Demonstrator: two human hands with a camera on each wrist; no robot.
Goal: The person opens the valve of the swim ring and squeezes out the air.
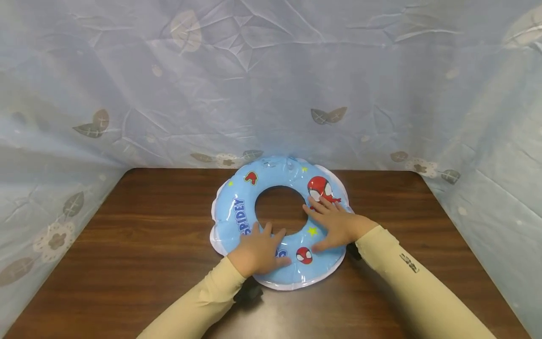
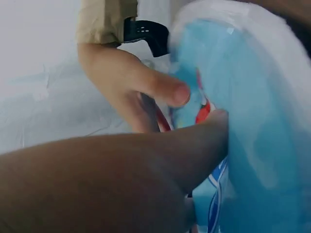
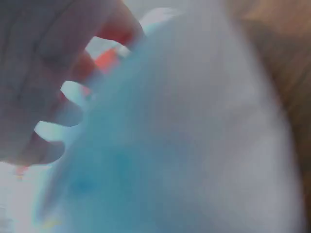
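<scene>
A light blue inflatable swim ring [image 1: 230, 212] with white scalloped edging lies on the wooden table, printed with red masked heads, yellow stars and the word SPIDEY. My left hand [image 1: 260, 252] rests on its near left part, fingers spread toward the hole. Across the right part of the ring lies my right hand [image 1: 334, 225], fingers straight and spread beside a red printed head. In the left wrist view, the left thumb [image 2: 204, 133] touches the blue vinyl, with the right hand [image 2: 131, 82] beyond. The right wrist view is blurred, showing right fingers [image 3: 63, 111] over the ring [image 3: 160, 136].
The dark brown table [image 1: 139, 235] extends on both sides of the ring. A pale blue-grey curtain [image 1: 271, 94] with leaf and flower prints hangs behind and at both sides. The ring's far edge lies close to the back curtain. Both forearms wear beige sleeves [image 1: 419, 282].
</scene>
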